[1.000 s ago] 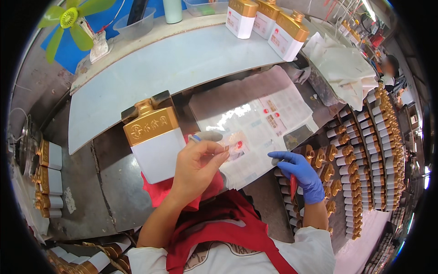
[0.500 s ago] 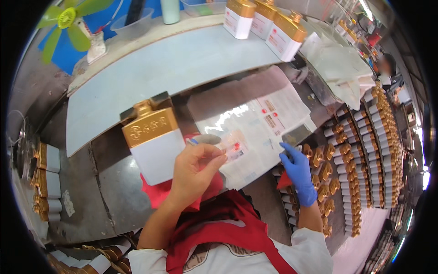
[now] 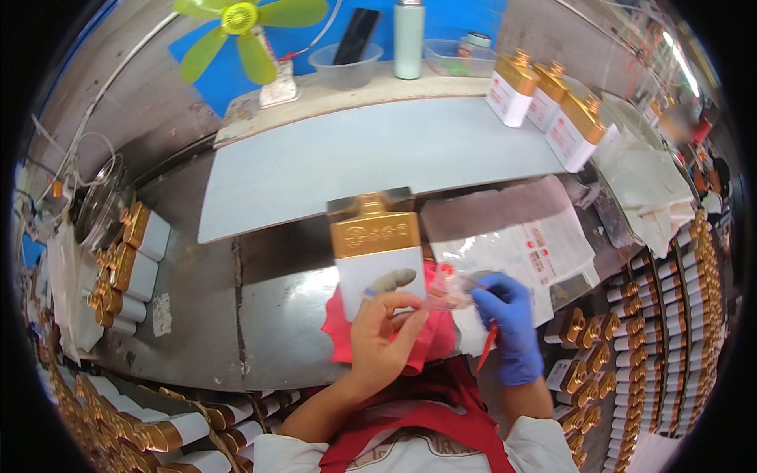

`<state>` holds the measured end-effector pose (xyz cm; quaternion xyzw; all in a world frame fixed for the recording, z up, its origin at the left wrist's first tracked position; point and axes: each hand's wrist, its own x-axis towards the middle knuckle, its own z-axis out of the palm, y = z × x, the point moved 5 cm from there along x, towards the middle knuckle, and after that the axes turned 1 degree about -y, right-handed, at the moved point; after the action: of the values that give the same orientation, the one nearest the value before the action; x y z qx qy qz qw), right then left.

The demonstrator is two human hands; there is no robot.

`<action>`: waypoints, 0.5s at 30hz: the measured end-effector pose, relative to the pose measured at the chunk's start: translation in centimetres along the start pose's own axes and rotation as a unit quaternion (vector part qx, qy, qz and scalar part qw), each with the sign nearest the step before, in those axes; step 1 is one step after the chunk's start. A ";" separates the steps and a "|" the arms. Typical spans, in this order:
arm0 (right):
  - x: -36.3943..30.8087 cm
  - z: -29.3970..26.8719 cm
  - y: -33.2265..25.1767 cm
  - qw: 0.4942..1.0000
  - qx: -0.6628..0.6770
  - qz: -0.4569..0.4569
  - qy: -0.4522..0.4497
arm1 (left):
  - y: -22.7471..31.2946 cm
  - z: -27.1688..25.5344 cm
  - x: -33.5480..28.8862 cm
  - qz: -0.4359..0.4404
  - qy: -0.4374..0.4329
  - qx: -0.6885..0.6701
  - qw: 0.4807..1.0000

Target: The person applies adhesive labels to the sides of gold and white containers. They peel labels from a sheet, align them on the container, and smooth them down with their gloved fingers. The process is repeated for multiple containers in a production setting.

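Note:
A clear decal film with small red print is stretched between my two hands. My bare left hand, with a grey cover on one finger, pinches its left edge. My right hand, in a blue glove, has its fingertips closed at the film's right edge. A thin red tool sticks out below the gloved fingers; its kind is unclear. Just behind my left hand lies a white flat bottle with an embossed gold shoulder, its neck at a dark holder. Red cloth lies under the bottle.
Printed decal sheets lie right of the bottle. Three gold-topped bottles stand on the pale board. Several more stand left and in rows at right. A green fan and a flask are behind.
The decal film has come off the sheet and now hangs between both hands in front of the bottle. My right hand has moved in to meet the left. The view has shifted left.

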<state>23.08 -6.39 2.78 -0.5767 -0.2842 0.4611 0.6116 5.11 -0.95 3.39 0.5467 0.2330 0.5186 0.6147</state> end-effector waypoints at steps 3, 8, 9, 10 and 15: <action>0.6 -0.9 -3.5 0.886 -0.414 -0.201 0.054 | 1.1 -3.4 -2.0 0.145 0.015 0.206 0.968; 0.6 1.6 -7.2 0.727 -0.656 -0.203 -0.009 | 1.0 -7.5 -1.4 0.135 0.088 0.263 0.951; 0.4 3.0 -7.5 0.728 -0.651 -0.212 -0.036 | 0.8 -7.7 -0.9 0.117 0.115 0.259 0.952; 0.1 4.7 -7.8 0.729 -0.645 -0.220 -0.064 | 0.7 -8.1 -0.7 0.096 0.143 0.256 0.951; 0.2 9.2 -5.7 0.912 -0.373 -0.068 -0.158 | -3.5 -8.1 0.8 -0.007 0.049 0.005 0.999</action>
<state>16.45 -1.59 9.84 -0.6618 -0.5670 0.3641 0.3285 -0.21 3.71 -1.93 0.5220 0.2695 0.5394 0.6033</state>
